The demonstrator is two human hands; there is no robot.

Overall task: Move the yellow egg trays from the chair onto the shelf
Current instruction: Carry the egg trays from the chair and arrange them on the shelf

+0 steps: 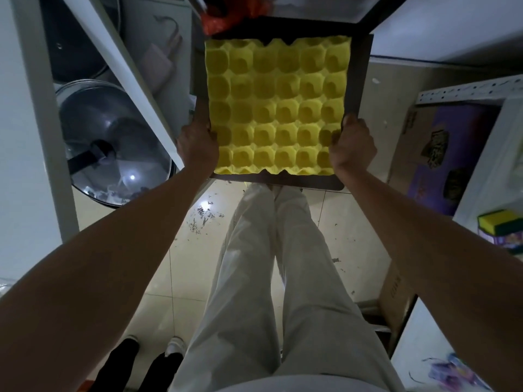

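Observation:
A yellow egg tray (278, 106) with rows of cups lies flat over a dark brown board (359, 80), which shows around its edges. I cannot tell whether that board is the chair seat or a shelf. My left hand (198, 145) grips the tray's near left edge. My right hand (352, 145) grips its near right edge, thumb on top. Both arms reach forward at full stretch. Whether more trays are stacked under the top one is hidden.
A pot with a glass lid (113, 142) sits on a white metal rack (42, 108) at the left. A purple cardboard box (441, 154) and a yellow-green sponge (498, 224) are at the right. An orange bag (215, 21) lies beyond the tray. Another person's feet (147, 352) stand lower left on the tiled floor.

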